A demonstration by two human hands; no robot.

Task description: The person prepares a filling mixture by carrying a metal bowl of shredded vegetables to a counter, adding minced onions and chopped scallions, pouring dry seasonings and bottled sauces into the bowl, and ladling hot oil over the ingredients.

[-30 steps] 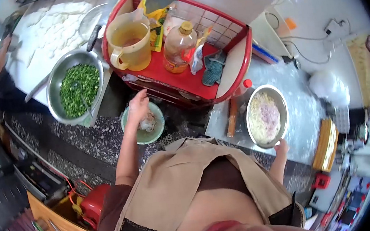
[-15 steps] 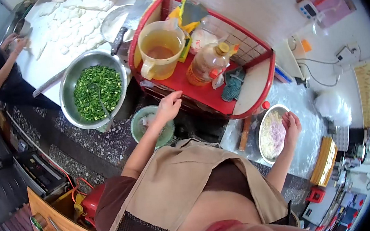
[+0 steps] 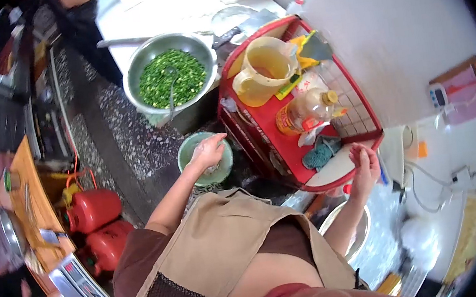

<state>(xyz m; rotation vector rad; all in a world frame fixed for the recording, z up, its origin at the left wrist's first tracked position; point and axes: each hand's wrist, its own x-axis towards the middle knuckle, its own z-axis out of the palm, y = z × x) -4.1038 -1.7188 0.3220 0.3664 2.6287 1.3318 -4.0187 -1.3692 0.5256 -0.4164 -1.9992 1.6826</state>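
- The left hand (image 3: 209,153) hangs over the green basin (image 3: 184,155), its fingers loosely stretched toward the basin's far right rim, with nothing visible in them; whether it touches the basin I cannot tell
- The green basin sits low beside the red rack (image 3: 295,165), with something whitish inside, partly hidden by the hand
- The right hand (image 3: 365,168) is raised in front of the rack's near corner, fingers half open and slightly bent, with nothing seen in them
- On the rack stand a pitcher (image 3: 257,89) and an oil bottle (image 3: 305,112), near a teal cloth (image 3: 317,155)
- A metal bowl (image 3: 197,42) of chopped greens (image 3: 164,80) rests on the white worktop (image 3: 116,27)
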